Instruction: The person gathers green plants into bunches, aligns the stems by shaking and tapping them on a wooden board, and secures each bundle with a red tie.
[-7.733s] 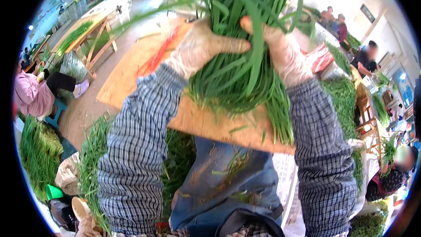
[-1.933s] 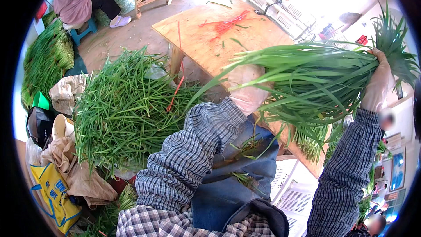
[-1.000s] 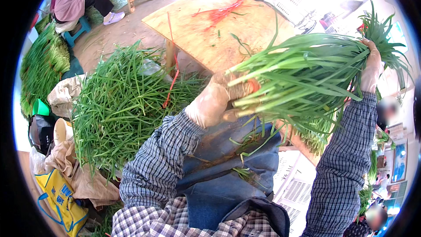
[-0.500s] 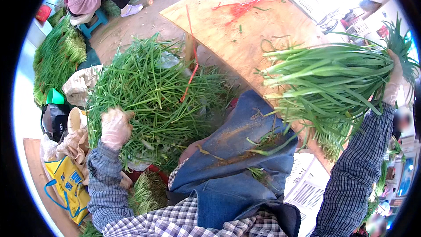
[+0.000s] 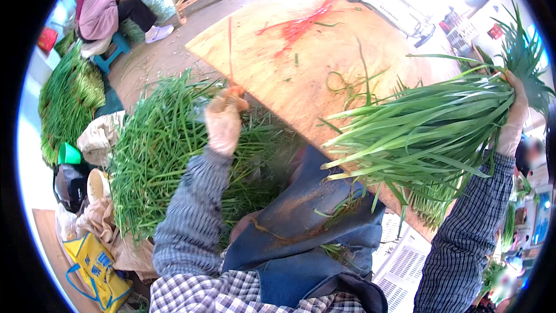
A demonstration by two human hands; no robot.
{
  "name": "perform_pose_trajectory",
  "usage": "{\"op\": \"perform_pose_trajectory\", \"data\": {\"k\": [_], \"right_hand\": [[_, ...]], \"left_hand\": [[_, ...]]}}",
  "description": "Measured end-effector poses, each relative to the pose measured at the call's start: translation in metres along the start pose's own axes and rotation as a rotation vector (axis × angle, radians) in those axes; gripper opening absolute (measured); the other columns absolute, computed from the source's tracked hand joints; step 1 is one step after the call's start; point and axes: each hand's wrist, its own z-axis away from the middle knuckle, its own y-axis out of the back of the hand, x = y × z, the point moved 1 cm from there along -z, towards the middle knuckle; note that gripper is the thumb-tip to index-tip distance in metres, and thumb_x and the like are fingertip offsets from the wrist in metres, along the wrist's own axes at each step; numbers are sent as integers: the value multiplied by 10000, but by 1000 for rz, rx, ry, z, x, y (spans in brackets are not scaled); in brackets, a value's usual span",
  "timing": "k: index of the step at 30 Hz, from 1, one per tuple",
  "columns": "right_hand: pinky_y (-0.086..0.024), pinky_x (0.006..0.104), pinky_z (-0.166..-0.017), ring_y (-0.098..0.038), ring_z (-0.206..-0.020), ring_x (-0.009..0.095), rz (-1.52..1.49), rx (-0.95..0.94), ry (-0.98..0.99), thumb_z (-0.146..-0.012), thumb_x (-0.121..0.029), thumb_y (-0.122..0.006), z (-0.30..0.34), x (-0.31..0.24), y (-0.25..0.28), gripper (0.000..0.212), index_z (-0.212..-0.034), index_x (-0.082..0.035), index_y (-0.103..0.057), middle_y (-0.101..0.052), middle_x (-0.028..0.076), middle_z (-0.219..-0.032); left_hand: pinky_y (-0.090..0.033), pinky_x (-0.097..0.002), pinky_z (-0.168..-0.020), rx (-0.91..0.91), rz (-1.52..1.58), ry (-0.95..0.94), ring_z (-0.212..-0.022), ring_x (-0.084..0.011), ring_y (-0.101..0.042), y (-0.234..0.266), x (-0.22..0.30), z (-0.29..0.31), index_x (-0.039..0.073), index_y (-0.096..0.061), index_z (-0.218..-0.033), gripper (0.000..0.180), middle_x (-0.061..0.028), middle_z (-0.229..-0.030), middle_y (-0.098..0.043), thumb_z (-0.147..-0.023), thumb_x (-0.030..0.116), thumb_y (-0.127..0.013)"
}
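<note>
My right hand (image 5: 512,111), in a pale, thin glove, is closed round the leafy end of a large bunch of garlic chives (image 5: 423,124), whose white stem ends point left over the table's near edge. My left hand (image 5: 225,117), gloved likewise, is closed at the left edge of the wooden table (image 5: 255,40), on the lower end of a thin red tie (image 5: 230,52). Below and left of that hand lies a big heap of loose green chives (image 5: 156,150). Several more red ties (image 5: 304,26) lie on the tabletop.
A blue apron (image 5: 313,214) with leaf scraps covers my lap. Another chive pile (image 5: 66,104) lies far left, near a seated person (image 5: 104,11) on a blue stool (image 5: 113,55). A yellow bag (image 5: 95,269) lies lower left; white crates (image 5: 399,266) stand right of my lap.
My left hand has moved from the loose heap up and right to the table edge and taken the hanging red tie. The right hand still holds the bunch, its stem ends slightly lower.
</note>
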Motion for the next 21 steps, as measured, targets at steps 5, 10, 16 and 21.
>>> {"op": "perform_pose_trajectory", "data": {"k": [5, 10, 16, 21], "right_hand": [[-489, 239, -574, -581, -593, 150, 87, 3, 1, -792, -146, -629, 3, 2, 1, 147, -807, 0, -617, -617, 65, -708], [-495, 234, -607, -589, -638, 136, 21, 58, 65, -806, -139, -613, 13, 7, -3, 131, -850, -16, -624, -625, 55, -755], [-516, 271, -736, -606, -812, 162, 137, -58, 426, -877, -119, -492, 34, 18, 18, 235, -1045, 21, -578, -622, 90, -948], [-404, 288, -695, -473, -762, 153, 4, -7, 448, -896, -173, -444, 51, -5, 5, 307, -1113, 28, -524, -515, 40, -815]], "left_hand": [[-422, -259, -643, -221, -629, -219, -661, -111, -548, -51, 129, -75, 7, -643, -1016, 330, -41, -685, -618, -902, 259, -463], [-450, -410, -802, -226, -776, -772, -907, -348, -595, -135, 149, -152, -19, -602, -1052, 408, -228, -942, -625, -804, 305, -594], [-450, -300, -854, -732, -275, 71, -918, -188, -595, -113, 117, -35, -37, -628, -1010, 338, -119, -972, -648, -862, 264, -585], [-487, -311, -778, -840, 71, 349, -880, -214, -605, -126, 102, 34, -111, -461, -1205, 631, -215, -1102, -577, -810, 343, -649]]}}
